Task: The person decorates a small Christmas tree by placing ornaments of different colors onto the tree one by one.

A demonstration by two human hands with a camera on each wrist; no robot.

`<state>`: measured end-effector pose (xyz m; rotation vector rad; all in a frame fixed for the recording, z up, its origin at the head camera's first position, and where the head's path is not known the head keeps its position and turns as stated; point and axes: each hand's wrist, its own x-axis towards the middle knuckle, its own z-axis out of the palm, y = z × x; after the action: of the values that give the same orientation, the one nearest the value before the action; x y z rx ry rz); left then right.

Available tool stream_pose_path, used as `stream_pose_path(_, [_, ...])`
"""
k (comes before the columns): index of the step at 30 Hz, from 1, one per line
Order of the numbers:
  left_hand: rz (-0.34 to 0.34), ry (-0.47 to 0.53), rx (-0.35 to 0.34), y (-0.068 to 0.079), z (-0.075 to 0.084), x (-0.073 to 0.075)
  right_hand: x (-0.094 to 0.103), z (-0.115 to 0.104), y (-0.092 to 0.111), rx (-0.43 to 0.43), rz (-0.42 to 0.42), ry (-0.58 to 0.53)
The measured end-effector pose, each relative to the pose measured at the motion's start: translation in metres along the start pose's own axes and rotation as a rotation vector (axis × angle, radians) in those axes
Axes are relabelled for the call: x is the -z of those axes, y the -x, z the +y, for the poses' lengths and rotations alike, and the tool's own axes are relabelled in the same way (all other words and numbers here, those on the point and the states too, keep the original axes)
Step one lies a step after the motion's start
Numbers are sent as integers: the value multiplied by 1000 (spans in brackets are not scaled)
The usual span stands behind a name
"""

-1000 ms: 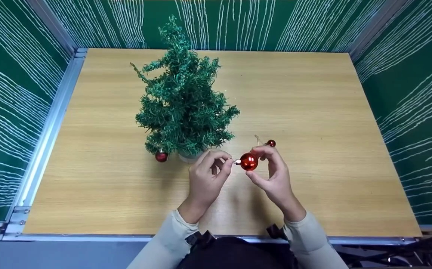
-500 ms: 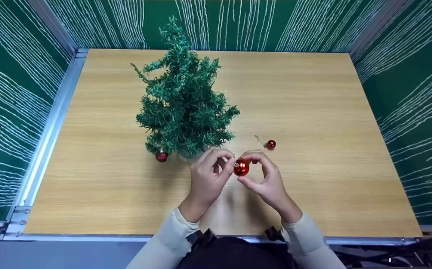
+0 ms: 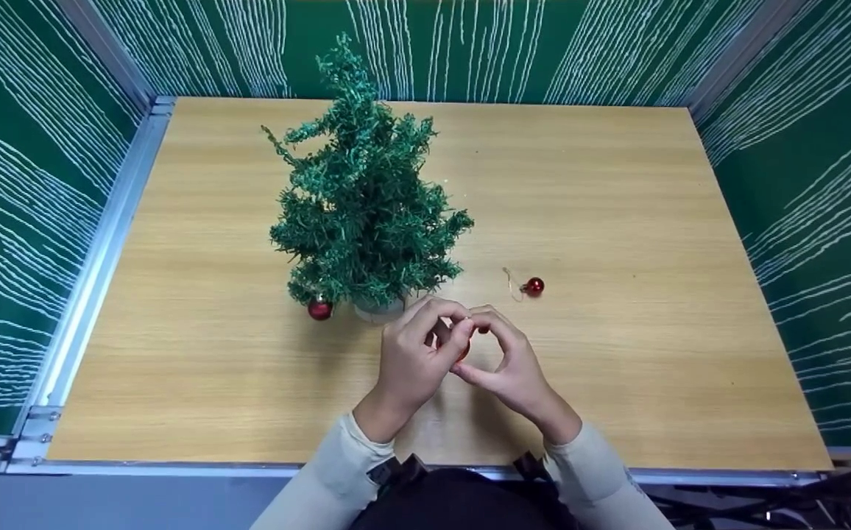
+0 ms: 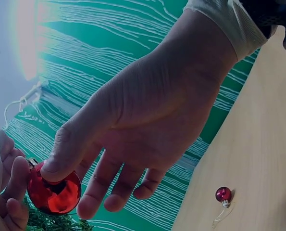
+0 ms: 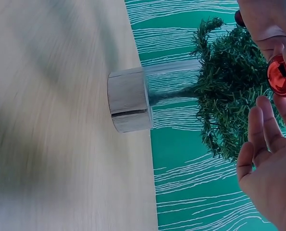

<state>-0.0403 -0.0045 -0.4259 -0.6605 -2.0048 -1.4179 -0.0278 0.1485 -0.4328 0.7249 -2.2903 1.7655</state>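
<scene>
A shiny red Christmas ball (image 4: pixel 61 192) with a metal cap is between my two hands, in front of the tree's base in the head view. My left hand (image 3: pixel 414 357) pinches it at the cap end and covers most of it in that view. Thumb and forefinger of my right hand (image 3: pixel 514 368) hold the ball's round side, while the other fingers (image 4: pixel 104 178) spread away from it in the left wrist view. The small green artificial Christmas tree (image 3: pixel 366 206) stands just beyond my left hand, with a dark red ball (image 3: pixel 319 308) hanging at its lower left.
A smaller red ball (image 3: pixel 534 286) with a string loop lies on the wooden table (image 3: pixel 617 221), right of the tree. The tree's round pale wooden base (image 5: pixel 129 101) shows in the right wrist view. Green panels with white streaks (image 3: pixel 470 51) enclose the table's back and sides.
My right hand has moved left and slightly toward me with the red ball, bringing it against the left hand, which now hides most of it. The tree and the smaller ball stay put.
</scene>
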Motion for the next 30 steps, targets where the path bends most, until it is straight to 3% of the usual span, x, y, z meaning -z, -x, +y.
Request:
stream_pose_path(10, [0, -27, -22, -1, 0, 4, 3, 20, -6, 91, 8, -17])
stream_pose_path(18, [-5, -43, -53, -5, 1, 6, 6, 8, -16, 135, 90, -127])
stream_pose_path(30, [11, -47, -89, -10, 0, 9, 5, -2, -29, 186, 166, -75])
